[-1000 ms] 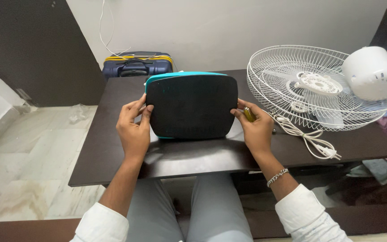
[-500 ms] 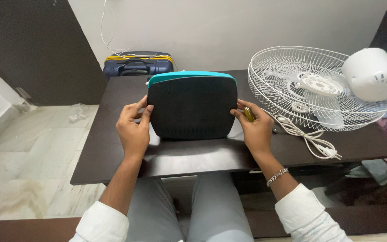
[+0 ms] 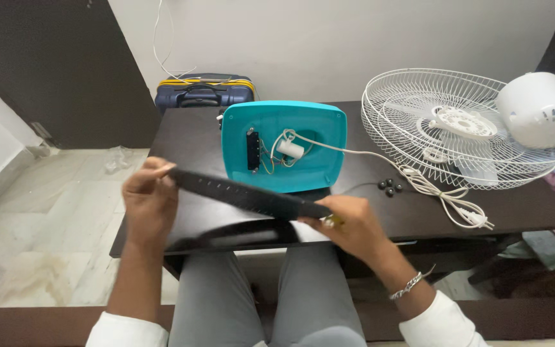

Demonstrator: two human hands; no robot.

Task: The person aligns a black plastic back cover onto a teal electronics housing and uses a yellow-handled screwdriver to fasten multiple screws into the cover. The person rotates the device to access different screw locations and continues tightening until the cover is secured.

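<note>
The dark table (image 3: 181, 144) carries the white fan guard (image 3: 464, 128) with its white motor housing (image 3: 537, 109) at its right end, and at its centre the teal fan base (image 3: 284, 151), open side up with wiring exposed. The black base cover (image 3: 245, 196) is held edge-on just in front of the teal fan base, clear of it. The left hand (image 3: 150, 204) grips the cover's left end with fingers closed on it; the right hand (image 3: 353, 226) grips its right end, a yellow-green tool (image 3: 334, 220) also pinched in its fingers.

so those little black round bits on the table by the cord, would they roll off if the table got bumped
Probably some risk. The small black round pieces look rounded and sit loose on the smooth, glossy dark table, so a bump could scatter them. They are tiny, so likely light and easy to lose. The white cord beside them might stop some, but the near edge is open.
</note>
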